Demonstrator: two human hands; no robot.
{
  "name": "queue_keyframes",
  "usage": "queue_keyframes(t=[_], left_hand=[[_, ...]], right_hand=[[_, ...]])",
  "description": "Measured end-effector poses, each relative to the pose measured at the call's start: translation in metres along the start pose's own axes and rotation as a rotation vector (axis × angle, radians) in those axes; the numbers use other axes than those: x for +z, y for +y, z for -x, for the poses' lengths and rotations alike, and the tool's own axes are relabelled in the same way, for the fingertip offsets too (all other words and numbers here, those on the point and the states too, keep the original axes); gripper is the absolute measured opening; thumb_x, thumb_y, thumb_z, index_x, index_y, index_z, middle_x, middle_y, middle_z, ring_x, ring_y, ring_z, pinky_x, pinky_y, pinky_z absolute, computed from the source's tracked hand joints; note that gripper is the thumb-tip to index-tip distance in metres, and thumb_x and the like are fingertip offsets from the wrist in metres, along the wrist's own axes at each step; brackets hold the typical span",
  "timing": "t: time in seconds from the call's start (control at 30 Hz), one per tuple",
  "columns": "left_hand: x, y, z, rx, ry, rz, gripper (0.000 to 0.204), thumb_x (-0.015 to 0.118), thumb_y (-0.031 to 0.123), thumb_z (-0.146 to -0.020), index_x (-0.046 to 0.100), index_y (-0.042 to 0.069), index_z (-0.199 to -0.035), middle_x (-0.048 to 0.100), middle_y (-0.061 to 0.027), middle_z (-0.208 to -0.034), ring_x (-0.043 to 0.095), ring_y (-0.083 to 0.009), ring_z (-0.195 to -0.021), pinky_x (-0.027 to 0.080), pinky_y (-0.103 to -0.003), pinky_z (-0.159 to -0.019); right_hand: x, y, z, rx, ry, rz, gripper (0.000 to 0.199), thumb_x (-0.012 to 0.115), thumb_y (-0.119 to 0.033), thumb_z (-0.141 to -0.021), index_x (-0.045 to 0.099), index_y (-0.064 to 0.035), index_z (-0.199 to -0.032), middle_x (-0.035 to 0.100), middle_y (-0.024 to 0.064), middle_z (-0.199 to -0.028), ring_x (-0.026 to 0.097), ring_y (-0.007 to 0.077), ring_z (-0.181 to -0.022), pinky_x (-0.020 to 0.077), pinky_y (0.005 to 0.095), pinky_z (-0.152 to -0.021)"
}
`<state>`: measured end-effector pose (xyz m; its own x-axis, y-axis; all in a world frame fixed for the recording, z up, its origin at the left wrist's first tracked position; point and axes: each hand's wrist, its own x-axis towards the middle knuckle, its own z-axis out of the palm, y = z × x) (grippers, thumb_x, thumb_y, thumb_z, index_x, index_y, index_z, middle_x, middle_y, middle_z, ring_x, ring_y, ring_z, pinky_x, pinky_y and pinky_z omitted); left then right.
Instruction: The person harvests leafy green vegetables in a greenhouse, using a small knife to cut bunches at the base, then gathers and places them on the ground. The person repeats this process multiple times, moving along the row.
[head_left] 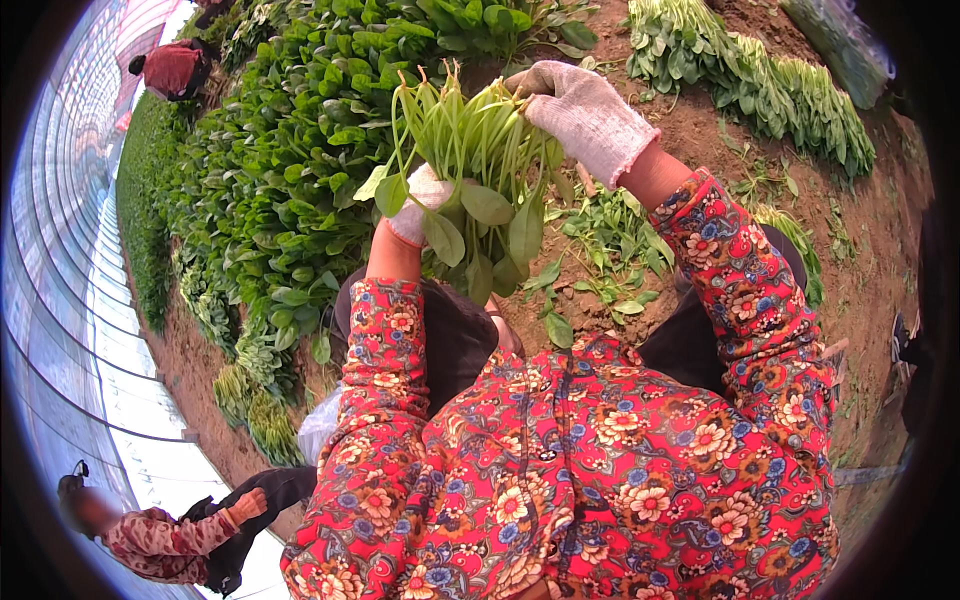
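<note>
A bunch of spinach is held up in front of me, its pale root ends at the top and its broad leaves hanging down. My left hand, in a white knit glove, is wrapped round the bunch from the left; stems and leaves cover most of its fingers. At the right edge of the root ends, my gloved right hand has its thumb and fingers closed on the stems. Loose spinach leaves lie on the soil below the right wrist.
Growing spinach fills the bed ahead and to the left. Cut bunches lie in a row at the far right, others at the left. One person bends far left; another is at the lower left by the plastic greenhouse wall.
</note>
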<state>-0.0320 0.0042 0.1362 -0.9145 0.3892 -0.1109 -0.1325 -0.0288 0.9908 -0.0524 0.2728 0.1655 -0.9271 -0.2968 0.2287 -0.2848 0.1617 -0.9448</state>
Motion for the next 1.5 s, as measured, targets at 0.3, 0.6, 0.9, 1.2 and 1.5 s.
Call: queue_keyframes(t=[0.3,0.6,0.9,1.2,1.5], left_hand=[[-0.004,-0.001,0.0,-0.003,-0.013,0.032,0.051,0.055,0.031,-0.103,0.047,0.002,-0.143,0.062,-0.017,-0.13,0.065,-0.0286,-0.112,0.055,-0.042,-0.097],[-0.016,-0.012,0.003,-0.001,-0.033,0.135,0.05,0.055,0.031,-0.103,0.048,0.002,-0.142,0.064,-0.0166,-0.128,0.066,-0.0276,-0.111,0.055,-0.041,-0.097],[-0.038,-0.034,0.005,0.119,-0.119,0.33,0.048,0.052,0.032,-0.104,0.048,0.002,-0.141,0.065,-0.0162,-0.125,0.066,-0.0267,-0.11,0.055,-0.041,-0.096],[-0.054,-0.044,0.001,0.097,-0.149,0.572,0.04,0.047,0.023,-0.106,0.046,0.003,-0.142,0.062,-0.0151,-0.127,0.065,-0.0271,-0.11,0.054,-0.04,-0.097],[-0.035,-0.027,0.003,0.08,-0.02,0.508,0.043,0.052,0.024,-0.104,0.048,0.003,-0.141,0.063,-0.0151,-0.127,0.066,-0.0268,-0.108,0.055,-0.039,-0.095]], right_hand=[[-0.012,-0.005,0.001,0.013,-0.024,-0.127,0.026,0.06,-0.015,-0.095,0.067,0.0014,-0.114,0.071,0.0077,-0.105,0.065,0.013,-0.096,0.0516,0.0288,-0.088],[-0.011,-0.01,0.001,-0.061,0.062,-0.168,0.031,0.066,-0.023,-0.094,0.068,0.0008,-0.115,0.073,0.0129,-0.102,0.069,0.0202,-0.096,0.0526,0.0329,-0.087],[0.001,-0.011,0.008,-0.223,0.35,0.206,0.027,0.072,-0.02,-0.085,0.064,-0.0036,-0.105,0.067,0.0145,-0.114,0.066,0.0314,-0.107,0.0533,0.0395,-0.092],[0.016,-0.005,0.019,-0.343,0.121,0.502,0.021,0.073,-0.021,-0.083,0.069,-0.0083,-0.1,0.057,0.0149,-0.136,0.058,0.033,-0.121,0.0497,0.0427,-0.101],[0.012,-0.008,0.018,-0.357,0.179,0.461,0.017,0.073,-0.017,-0.082,0.065,-0.0054,-0.092,0.058,0.0151,-0.134,0.06,0.0327,-0.119,0.0511,0.042,-0.099]])
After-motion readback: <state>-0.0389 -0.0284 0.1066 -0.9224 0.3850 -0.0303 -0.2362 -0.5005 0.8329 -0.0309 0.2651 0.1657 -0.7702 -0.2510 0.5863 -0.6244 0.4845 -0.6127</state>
